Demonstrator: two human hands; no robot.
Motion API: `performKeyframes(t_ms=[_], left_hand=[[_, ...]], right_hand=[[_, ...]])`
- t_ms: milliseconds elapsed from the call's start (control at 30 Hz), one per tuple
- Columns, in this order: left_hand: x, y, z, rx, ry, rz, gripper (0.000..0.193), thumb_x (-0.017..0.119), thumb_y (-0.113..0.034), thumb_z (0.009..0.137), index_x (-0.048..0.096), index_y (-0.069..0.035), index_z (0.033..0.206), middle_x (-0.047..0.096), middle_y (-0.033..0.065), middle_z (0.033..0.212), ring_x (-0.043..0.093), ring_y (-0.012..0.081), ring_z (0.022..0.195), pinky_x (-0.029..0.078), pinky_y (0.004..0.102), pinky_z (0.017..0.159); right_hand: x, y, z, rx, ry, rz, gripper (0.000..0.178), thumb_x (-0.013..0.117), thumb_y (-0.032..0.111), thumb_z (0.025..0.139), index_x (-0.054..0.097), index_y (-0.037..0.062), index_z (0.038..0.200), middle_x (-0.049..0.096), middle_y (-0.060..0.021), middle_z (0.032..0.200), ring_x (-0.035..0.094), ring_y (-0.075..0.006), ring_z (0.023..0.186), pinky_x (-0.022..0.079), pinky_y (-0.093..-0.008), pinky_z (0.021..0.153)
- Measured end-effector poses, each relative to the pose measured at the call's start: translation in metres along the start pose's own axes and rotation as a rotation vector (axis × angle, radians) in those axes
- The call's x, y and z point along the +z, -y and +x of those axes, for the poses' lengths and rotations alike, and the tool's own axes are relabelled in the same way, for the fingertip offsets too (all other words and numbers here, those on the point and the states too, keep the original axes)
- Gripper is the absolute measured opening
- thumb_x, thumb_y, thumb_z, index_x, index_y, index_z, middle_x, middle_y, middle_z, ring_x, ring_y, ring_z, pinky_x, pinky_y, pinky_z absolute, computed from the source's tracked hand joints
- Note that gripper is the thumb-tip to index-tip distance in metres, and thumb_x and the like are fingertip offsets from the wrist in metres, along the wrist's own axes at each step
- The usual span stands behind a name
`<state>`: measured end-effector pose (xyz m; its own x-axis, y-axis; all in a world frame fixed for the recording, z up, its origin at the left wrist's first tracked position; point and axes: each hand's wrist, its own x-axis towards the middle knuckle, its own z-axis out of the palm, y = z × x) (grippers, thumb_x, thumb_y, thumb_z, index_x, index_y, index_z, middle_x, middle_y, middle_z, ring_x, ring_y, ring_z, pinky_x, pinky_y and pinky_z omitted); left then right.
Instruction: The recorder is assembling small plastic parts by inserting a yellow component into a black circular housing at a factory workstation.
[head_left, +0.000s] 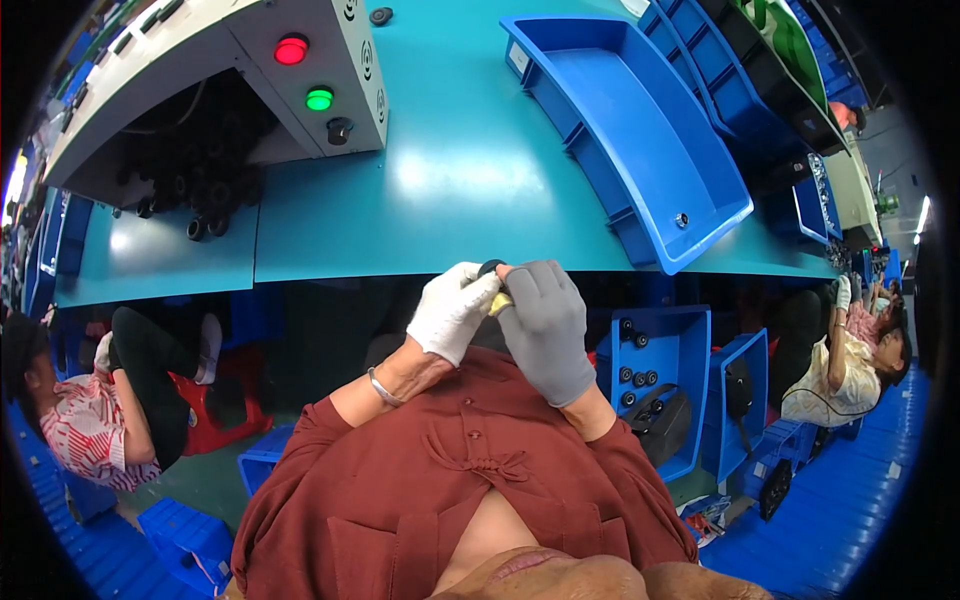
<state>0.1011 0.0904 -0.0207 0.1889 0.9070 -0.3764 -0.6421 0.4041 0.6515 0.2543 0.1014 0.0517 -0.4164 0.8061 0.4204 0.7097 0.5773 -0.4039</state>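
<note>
My left hand (447,312), in a white knit glove, and my right hand (545,325), in a grey glove, meet in front of my chest near the table's front edge. Both are closed, fingertips together, on a small black round part (490,268). Fingers cover most of that part, so its exact kind cannot be told. A bare fingertip shows at the grey glove, and a bit of yellow shows between the hands. On my left wrist is a metal bangle (384,388).
A white machine (300,90) with red and green buttons stands at the left; black wheels (205,190) lie heaped beneath it. A blue tray (640,130) on the green table (450,220) holds one small metal ring. Lower right, a blue bin (690,400) contains wheels. People sit at both sides.
</note>
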Motion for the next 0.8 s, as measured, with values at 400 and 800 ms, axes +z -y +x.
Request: performKeyframes(t_ms=[400,800], left_hand=[[0.015,-0.012,-0.024,0.229,0.176,0.266,0.025,0.066,-0.002,0.091,0.063,-0.001,0.117,0.065,0.0035,0.106,0.059,0.0090,0.090,0.048,0.0232,0.078],[0.037,-0.012,-0.082,0.971,0.043,0.936,0.017,0.074,0.003,0.084,0.074,0.000,0.101,0.061,0.0054,0.083,0.059,0.0141,0.073,0.049,0.0256,0.066]], right_hand=[[-0.007,-0.007,-0.028,0.253,-0.061,0.812,0.035,0.070,-0.007,0.084,0.066,-0.0030,0.119,0.059,-0.0090,0.115,0.063,-0.0155,0.100,0.052,-0.0262,0.087],[-0.004,0.026,-0.072,0.264,-0.196,1.025,0.019,0.066,-0.008,0.090,0.063,-0.0044,0.109,0.060,-0.0037,0.102,0.062,-0.0104,0.094,0.053,-0.0238,0.084]])
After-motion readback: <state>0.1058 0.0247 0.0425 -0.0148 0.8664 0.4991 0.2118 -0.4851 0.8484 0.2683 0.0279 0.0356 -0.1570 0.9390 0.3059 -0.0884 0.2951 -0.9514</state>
